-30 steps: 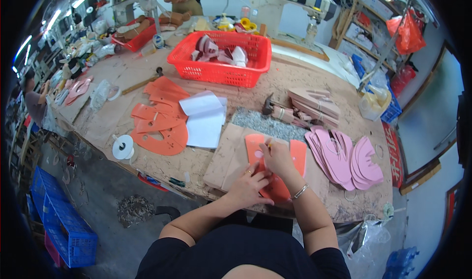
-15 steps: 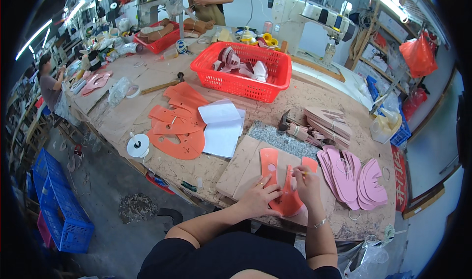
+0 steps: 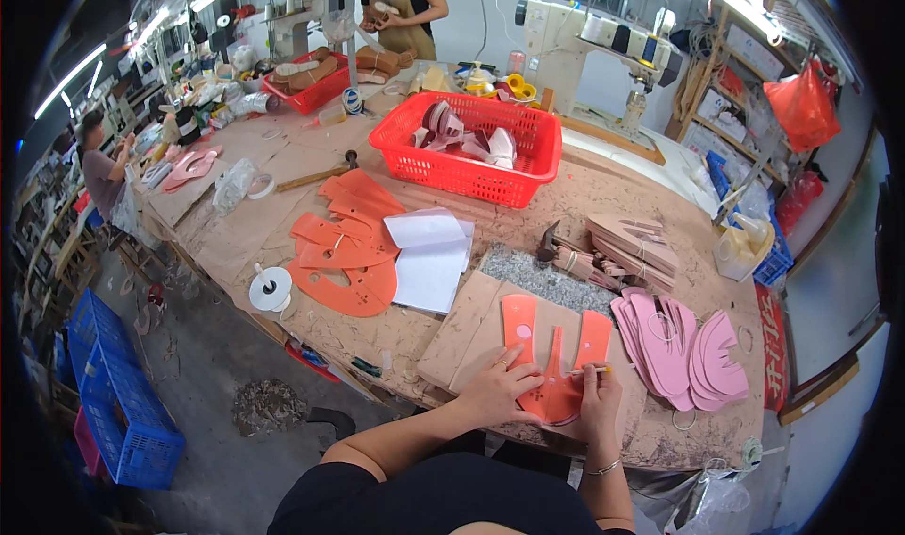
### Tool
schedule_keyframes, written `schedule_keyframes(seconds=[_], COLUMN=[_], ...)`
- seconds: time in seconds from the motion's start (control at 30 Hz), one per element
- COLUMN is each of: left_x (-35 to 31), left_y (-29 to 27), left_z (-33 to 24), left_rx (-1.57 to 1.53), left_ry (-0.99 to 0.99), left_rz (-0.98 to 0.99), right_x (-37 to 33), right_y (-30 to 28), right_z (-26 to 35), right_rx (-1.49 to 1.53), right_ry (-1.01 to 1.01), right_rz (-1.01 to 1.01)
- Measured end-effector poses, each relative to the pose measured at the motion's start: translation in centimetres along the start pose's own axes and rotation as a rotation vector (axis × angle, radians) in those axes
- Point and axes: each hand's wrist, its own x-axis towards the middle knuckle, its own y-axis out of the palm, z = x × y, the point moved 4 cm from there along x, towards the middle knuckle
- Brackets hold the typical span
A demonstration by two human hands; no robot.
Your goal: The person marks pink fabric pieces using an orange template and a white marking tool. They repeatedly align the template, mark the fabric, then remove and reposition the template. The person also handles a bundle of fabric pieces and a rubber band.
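Observation:
A flat orange pattern piece (image 3: 554,398) with three prongs and small holes lies on a board (image 3: 452,332) at the table's near edge. My left hand (image 3: 498,394) rests on its left side, fingers stretched out and holding nothing. On the right, my right hand (image 3: 600,405) pinches a thin pen (image 3: 596,371) with a yellow end. The pen lies nearly level across the base of the right prong, its tip toward the middle of the piece. Whatever lies under the pattern piece is mostly hidden.
Right of the board are pink cut pieces (image 3: 660,351), bundled pieces (image 3: 633,250) and a hammer (image 3: 547,243). More orange pieces (image 3: 349,285), paper sheets (image 3: 429,276) and a white spool (image 3: 271,290) lie left. Behind stands a red basket (image 3: 462,179); a co-worker (image 3: 403,12) is farther back.
My right hand has moved nearer to me, from the prongs to the piece's right side, and the pen has tipped level. My left hand stays on the piece.

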Motion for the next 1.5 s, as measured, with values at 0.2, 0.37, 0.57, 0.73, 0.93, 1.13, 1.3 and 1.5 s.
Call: schedule_keyframes(seconds=[0.2,0.37,0.57,0.73,0.93,1.13,1.3,1.5], left_x=[0.2,0.3,0.4,0.2,0.2,0.2,0.2,0.5], left_y=[-0.5,-0.8,-0.4,-0.1,-0.1,-0.1,-0.2,-0.7], left_z=[0.2,-0.3,0.0,0.1,0.2,0.2,0.2,-0.1], left_rx=[0.046,-0.004,-0.017,-0.008,-0.012,-0.014,0.002,0.018], left_ry=[0.002,-0.021,-0.015,-0.010,-0.012,-0.012,-0.011,-0.005], left_rz=[0.007,-0.017,0.019,0.018,0.030,0.028,0.039,0.030], right_x=[0.4,0.0,-0.2,0.1,-0.3,-0.1,0.1,5.9], right_y=[0.0,0.4,1.0,0.4,1.8,1.7,1.9,-2.9], right_z=[0.1,0.9,2.4,1.3,1.7,2.4,1.8,-1.1], right_rx=[-0.109,-0.049,-0.115,-0.112,-0.111,-0.192,-0.080,-0.145], right_ry=[-0.043,-0.008,0.005,-0.025,-0.059,-0.084,-0.035,0.120], right_rz=[-0.039,-0.024,0.079,0.016,0.146,0.183,0.238,-0.021])
